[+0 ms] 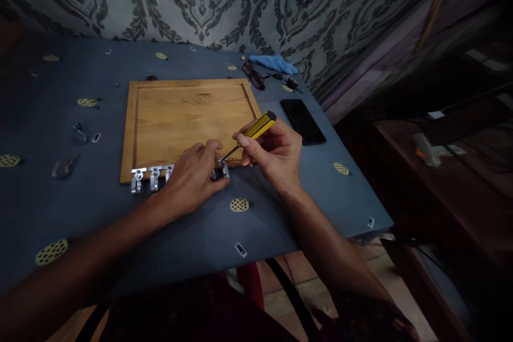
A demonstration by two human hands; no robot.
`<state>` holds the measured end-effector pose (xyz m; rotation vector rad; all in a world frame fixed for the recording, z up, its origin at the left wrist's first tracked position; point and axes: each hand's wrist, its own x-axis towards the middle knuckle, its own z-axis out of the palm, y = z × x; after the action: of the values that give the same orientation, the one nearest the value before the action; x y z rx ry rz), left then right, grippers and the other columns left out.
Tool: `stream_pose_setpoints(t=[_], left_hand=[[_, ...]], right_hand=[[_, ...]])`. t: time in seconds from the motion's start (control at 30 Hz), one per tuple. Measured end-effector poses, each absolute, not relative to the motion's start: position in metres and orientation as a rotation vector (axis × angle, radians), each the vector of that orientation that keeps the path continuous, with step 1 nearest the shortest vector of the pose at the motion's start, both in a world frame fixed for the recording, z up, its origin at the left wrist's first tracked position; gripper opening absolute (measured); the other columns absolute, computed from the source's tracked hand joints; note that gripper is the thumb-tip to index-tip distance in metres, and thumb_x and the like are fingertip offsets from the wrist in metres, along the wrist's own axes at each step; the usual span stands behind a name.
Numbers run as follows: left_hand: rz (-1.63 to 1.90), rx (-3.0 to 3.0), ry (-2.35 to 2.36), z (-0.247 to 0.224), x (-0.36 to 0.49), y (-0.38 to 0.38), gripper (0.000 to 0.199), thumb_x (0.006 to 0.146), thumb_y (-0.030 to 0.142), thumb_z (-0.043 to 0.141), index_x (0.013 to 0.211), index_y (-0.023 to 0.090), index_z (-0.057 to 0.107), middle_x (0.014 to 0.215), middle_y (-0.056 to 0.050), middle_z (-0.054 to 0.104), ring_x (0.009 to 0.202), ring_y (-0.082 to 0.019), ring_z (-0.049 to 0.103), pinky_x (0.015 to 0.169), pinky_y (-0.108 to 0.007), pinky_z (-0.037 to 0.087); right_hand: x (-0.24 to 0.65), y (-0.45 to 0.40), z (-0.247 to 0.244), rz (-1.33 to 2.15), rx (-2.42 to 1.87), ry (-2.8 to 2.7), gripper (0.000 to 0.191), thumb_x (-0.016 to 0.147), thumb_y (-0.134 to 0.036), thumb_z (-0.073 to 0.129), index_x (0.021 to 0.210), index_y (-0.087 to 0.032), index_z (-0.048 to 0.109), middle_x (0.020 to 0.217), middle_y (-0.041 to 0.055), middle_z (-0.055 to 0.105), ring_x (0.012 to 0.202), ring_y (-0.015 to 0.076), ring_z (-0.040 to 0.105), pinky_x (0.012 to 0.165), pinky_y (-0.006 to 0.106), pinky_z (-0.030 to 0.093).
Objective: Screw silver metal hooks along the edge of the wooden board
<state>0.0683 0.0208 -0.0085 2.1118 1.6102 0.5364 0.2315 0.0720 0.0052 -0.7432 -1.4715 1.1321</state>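
My right hand [280, 157] is closed around a yellow and black screwdriver [259, 127], tilted with its shaft pointing down and to the left. The tip meets the right end of a silver metal hook rail [154, 171] along the near edge of a framed wooden board [192, 117]. My left hand [192, 176] grips the rail there, with fingers above and the thumb below a hook [225, 170]. It covers the middle of the rail; several hooks hang over the board's near edge. Whether a screw sits under the tip is too small to tell.
A black phone [303, 121] lies right of the board. Sunglasses [254, 75], keys [290, 82] and a blue cloth [274, 63] are behind it. Small metal pieces [79, 132] and a clear packet [65, 166] lie left on the blue tablecloth [96, 208]. Patterned curtain [200, 0] borders the back.
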Motion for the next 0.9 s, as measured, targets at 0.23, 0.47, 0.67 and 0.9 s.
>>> stream_pose_setpoints(t=[0.23,0.47,0.67,0.9], left_hand=[[0.595,2.126,1.614,-0.012,0.068,0.021,0.049,0.078,0.025,0.077,0.114,0.022,0.043,0.108,-0.006,0.067,0.104,-0.029,0.063,0.089,-0.045,0.050],[0.607,2.135,1.594,-0.012,0.067,0.021,0.044,0.079,0.026,0.075,0.111,0.022,0.045,0.107,-0.007,0.067,0.102,-0.030,0.064,0.088,-0.045,0.050],[0.596,2.148,1.616,-0.016,0.067,0.021,0.046,0.081,0.028,0.074,0.115,0.019,0.044,0.109,-0.010,0.067,0.103,-0.032,0.063,0.089,-0.046,0.051],[0.592,2.140,1.627,-0.014,0.068,0.021,0.042,0.081,0.027,0.074,0.109,0.022,0.044,0.106,-0.008,0.066,0.101,-0.031,0.063,0.087,-0.046,0.051]], right_hand=[[0.241,0.076,0.010,1.249,-0.693,-1.582,0.033,0.084,-0.045,0.078,0.104,-0.020,0.070,0.074,-0.0029,0.066,0.052,0.0080,0.064,0.047,0.019,0.054],[0.232,0.090,0.017,1.290,-0.633,-1.696,0.035,0.077,-0.047,0.082,0.089,-0.017,0.071,0.079,-0.0014,0.068,0.047,0.0042,0.055,0.045,0.019,0.048],[0.216,0.101,0.019,1.350,-0.639,-1.746,0.045,0.070,-0.053,0.086,0.077,-0.021,0.055,0.066,-0.0062,0.056,0.044,0.0040,0.046,0.037,0.017,0.042],[0.227,0.098,0.024,1.414,-0.552,-1.780,0.039,0.078,-0.050,0.080,0.095,-0.019,0.064,0.078,-0.0039,0.061,0.054,0.0052,0.056,0.049,0.019,0.052]])
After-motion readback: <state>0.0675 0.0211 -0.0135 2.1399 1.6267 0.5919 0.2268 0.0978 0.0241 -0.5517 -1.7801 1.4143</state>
